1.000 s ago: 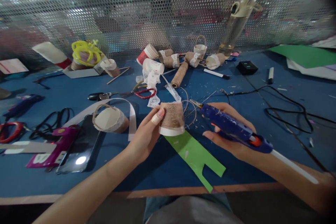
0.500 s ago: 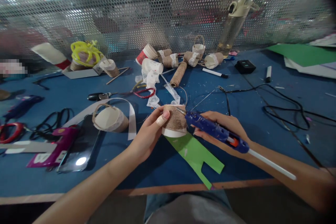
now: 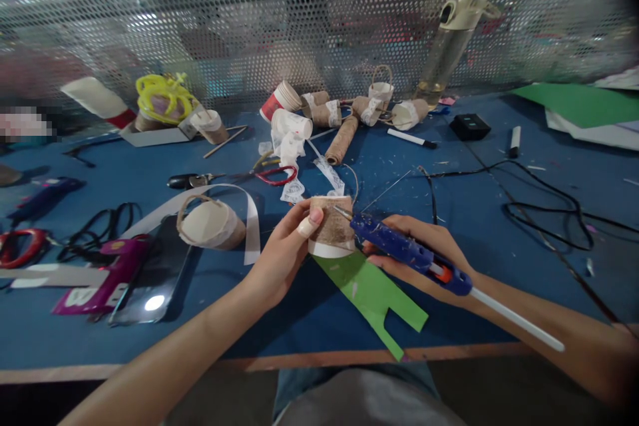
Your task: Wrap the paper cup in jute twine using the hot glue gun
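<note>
A small paper cup (image 3: 335, 229), wound in brown twine with a white rim at the bottom, is gripped at its left side by my left hand (image 3: 284, 249). My right hand (image 3: 424, 249) is wrapped round a blue glue gun (image 3: 394, 239), whose metal tip is at the twine on the cup's upper right. From the back of the gun a long white glue stick sticks out. A loose twine end curls up behind the cup. Beneath the cup lies a green cut-out sheet (image 3: 369, 293). White lace (image 3: 329, 176) lies just behind.
Left of my hands are a lidded basket-like cup (image 3: 212, 223), a phone (image 3: 160, 279), a purple glue gun (image 3: 110, 273) and red-handled scissors (image 3: 277, 175). Behind stand wrapped cups (image 3: 409, 114), a twine roll (image 3: 342, 140) and a bottle (image 3: 446, 46). A black cable (image 3: 529, 213) runs along the right.
The view has shifted very slightly. Both hands, the cup and the blue glue gun stay in nearly the same place.
</note>
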Tool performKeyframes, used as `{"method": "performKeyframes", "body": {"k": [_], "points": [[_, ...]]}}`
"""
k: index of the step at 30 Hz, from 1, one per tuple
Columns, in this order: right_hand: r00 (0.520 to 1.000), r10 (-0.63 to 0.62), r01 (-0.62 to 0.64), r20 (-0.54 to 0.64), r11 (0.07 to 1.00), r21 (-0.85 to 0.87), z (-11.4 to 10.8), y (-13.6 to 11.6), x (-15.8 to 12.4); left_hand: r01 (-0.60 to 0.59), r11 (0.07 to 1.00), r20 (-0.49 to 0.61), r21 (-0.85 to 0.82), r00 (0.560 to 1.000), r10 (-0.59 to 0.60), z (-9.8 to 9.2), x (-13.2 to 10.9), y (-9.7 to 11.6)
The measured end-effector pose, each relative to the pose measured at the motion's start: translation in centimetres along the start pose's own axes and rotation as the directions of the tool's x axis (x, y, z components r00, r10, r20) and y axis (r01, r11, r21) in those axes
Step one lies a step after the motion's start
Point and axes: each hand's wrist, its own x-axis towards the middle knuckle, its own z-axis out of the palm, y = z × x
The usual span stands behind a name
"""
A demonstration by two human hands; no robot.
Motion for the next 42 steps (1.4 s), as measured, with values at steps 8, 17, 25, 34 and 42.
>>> {"method": "performKeyframes", "body": {"k": [8, 17, 25, 34, 42], "points": [[0.97, 0.227, -0.241, 0.082, 0.936, 0.257, 0.7, 0.0, 0.1, -0.005, 1.0, 0.001, 0.016, 1.0, 0.005, 0.0, -0.1, 0.1], [0.98, 0.187, -0.175, -0.065, 0.973, 0.152, 0.1, -0.7, 0.0, -0.029, 0.999, -0.044, 0.018, 0.999, 0.03, 0.2, 0.1, 0.2], [0.977, 0.129, -0.111, -0.169, 0.988, 0.111, -0.1, -1.3, -0.1, -0.113, 0.99, -0.055, 0.085, 0.991, 0.118, -0.1, 0.3, 0.0], [0.962, 0.121, -0.09, -0.245, 0.987, 0.131, 0.0, -1.2, -0.2, -0.118, 0.987, -0.019, 0.113, 0.993, 0.121, -0.2, 0.2, -0.1], [0.965, 0.169, -0.145, -0.199, 0.981, 0.129, -0.1, -0.5, -0.2, -0.022, 0.997, 0.026, 0.071, 0.999, 0.02, -0.1, -0.1, 0.1]]}}
